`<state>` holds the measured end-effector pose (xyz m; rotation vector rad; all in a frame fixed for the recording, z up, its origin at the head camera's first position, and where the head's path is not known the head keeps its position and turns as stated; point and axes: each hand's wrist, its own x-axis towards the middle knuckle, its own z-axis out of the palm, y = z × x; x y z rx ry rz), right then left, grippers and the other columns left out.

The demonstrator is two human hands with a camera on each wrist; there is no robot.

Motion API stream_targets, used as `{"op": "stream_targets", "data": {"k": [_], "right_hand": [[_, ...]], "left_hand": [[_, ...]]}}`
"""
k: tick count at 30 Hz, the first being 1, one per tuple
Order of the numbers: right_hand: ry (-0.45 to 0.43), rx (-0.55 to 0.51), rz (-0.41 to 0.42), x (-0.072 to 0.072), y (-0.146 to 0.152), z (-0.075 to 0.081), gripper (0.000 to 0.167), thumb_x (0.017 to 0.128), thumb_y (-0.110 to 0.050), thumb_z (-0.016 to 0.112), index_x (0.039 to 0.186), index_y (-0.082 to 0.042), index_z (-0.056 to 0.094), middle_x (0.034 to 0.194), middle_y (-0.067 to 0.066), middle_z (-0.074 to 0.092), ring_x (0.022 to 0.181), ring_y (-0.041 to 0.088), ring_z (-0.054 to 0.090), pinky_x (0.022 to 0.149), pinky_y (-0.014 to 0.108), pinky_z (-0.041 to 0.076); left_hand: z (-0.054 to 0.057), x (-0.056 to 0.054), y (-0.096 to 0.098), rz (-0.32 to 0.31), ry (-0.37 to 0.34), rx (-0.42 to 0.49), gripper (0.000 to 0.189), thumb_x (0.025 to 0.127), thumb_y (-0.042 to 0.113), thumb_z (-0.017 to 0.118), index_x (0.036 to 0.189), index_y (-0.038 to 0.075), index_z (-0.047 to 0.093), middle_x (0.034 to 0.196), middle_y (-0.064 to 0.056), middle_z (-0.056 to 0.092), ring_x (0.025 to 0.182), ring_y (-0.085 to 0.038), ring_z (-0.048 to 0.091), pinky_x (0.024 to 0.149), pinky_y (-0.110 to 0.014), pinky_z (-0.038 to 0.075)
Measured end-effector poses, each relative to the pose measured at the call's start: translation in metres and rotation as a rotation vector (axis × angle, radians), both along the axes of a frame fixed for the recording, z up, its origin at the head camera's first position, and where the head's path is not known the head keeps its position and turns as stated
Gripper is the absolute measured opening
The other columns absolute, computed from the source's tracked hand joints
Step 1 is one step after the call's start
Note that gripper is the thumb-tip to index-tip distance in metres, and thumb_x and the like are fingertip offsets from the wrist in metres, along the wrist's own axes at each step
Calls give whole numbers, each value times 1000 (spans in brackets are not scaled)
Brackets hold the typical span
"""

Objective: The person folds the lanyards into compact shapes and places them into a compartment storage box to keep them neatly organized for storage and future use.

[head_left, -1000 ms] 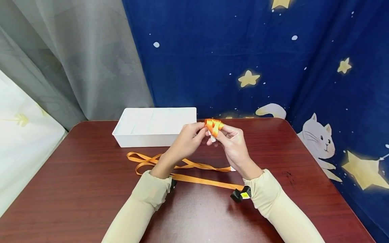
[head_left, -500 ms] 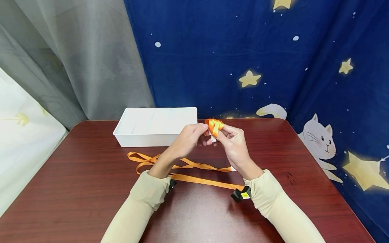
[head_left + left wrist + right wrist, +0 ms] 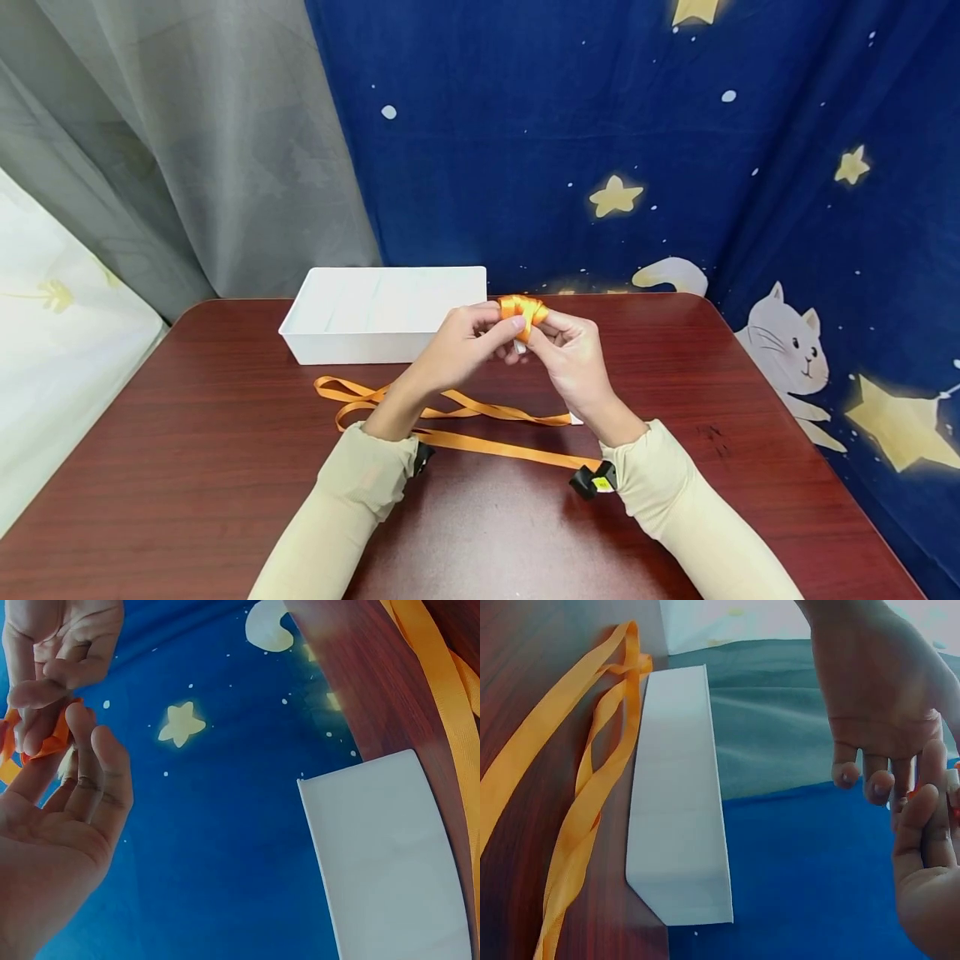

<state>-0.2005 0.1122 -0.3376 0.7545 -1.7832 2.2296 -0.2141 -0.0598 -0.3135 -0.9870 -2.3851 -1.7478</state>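
Raised over the far side of the table, a folded orange ribbon (image 3: 527, 307) is held between both hands. The left hand (image 3: 459, 343) pinches its left side, thumb lying across the front. On the other side the right hand (image 3: 577, 362) grips the bundle's lower right, thumb in front and fingers behind. A small white tip (image 3: 520, 347) pokes out below the folds. In the left wrist view an orange loop (image 3: 60, 739) wraps around fingertips. Fingers hide most of the ribbon in the right wrist view.
Another orange ribbon (image 3: 502, 447) lies in loose loops on the dark red table (image 3: 187, 467), beneath the forearms. Behind the left hand stands a white box (image 3: 360, 348). A blue starry curtain (image 3: 495, 150) hangs beyond the table's far edge.
The left thumb has come over onto the front of the folded ribbon. Both hands and the bundle have shifted slightly left. The ribbon on the table has stayed in place.
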Motion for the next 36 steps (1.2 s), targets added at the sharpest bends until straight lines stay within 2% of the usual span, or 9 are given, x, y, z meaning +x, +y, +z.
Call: {"op": "stream_targets", "data": {"k": [5, 9, 12, 16, 20, 26, 30, 34, 36], "right_hand": [[40, 51, 39, 0, 1, 0, 27, 94, 7, 62, 118, 18, 61, 88, 6, 73, 66, 16, 69, 68, 31, 59], [55, 96, 49, -1, 1, 0, 26, 93, 6, 63, 117, 16, 63, 90, 6, 73, 68, 18, 69, 70, 34, 59], [61, 141, 39, -1, 1, 0, 25, 93, 4, 65, 115, 15, 65, 92, 8, 73, 67, 19, 68, 71, 33, 59], [45, 195, 28, 0, 1, 0, 24, 94, 2, 64, 115, 13, 66, 97, 14, 73, 65, 20, 68, 73, 33, 59], [26, 237, 25, 1, 0, 0, 23, 96, 2, 61, 117, 10, 66, 95, 20, 71, 66, 20, 68, 74, 33, 59], [29, 274, 53, 4, 0, 1, 26, 100, -1, 56, 123, 8, 63, 92, 19, 70, 70, 19, 69, 77, 31, 57], [6, 238, 142, 4, 1, 0, 31, 103, -1, 48, 130, 11, 55, 95, 23, 64, 76, 17, 67, 78, 29, 56], [-17, 173, 240, 3, 3, 0, 35, 105, 0, 37, 135, 15, 47, 99, 31, 57, 81, 19, 66, 81, 31, 55], [0, 184, 234, 2, 4, 0, 36, 106, -1, 36, 136, 14, 48, 98, 29, 59, 81, 21, 67, 83, 32, 55]], "left_hand": [[1, 0, -1, 24, -21, 6, 29, 101, 23, 58, 81, 5, 71, 77, -6, 67, 71, -27, 63, 63, -36, 49], [2, 0, -2, 71, -41, -5, 26, 97, 25, 64, 81, 6, 72, 74, -5, 66, 66, -19, 58, 57, -27, 42], [2, 0, -4, 101, -43, -24, 25, 92, 26, 70, 78, 5, 71, 69, -6, 64, 61, -14, 52, 53, -24, 38], [3, 1, -5, 125, -53, -52, 26, 88, 26, 75, 76, 4, 70, 65, -5, 62, 57, -13, 49, 49, -24, 37], [3, 0, -5, 140, -78, -60, 26, 90, 24, 74, 76, 3, 71, 61, -2, 58, 54, -12, 44, 48, -23, 33], [2, -2, -7, 136, -119, -31, 23, 91, 20, 72, 78, 1, 73, 61, -2, 61, 55, -13, 48, 50, -23, 40], [0, -3, -8, 115, -138, 15, 22, 92, 18, 71, 81, -1, 72, 65, -8, 64, 57, -13, 53, 52, -24, 43], [-2, -5, -11, 80, -110, 50, 19, 93, 16, 70, 85, -1, 73, 70, -9, 67, 61, -16, 57, 53, -25, 44], [-3, -5, -13, 66, -83, 60, 17, 93, 15, 71, 85, -1, 73, 70, -6, 67, 61, -17, 56, 52, -26, 43]]}}
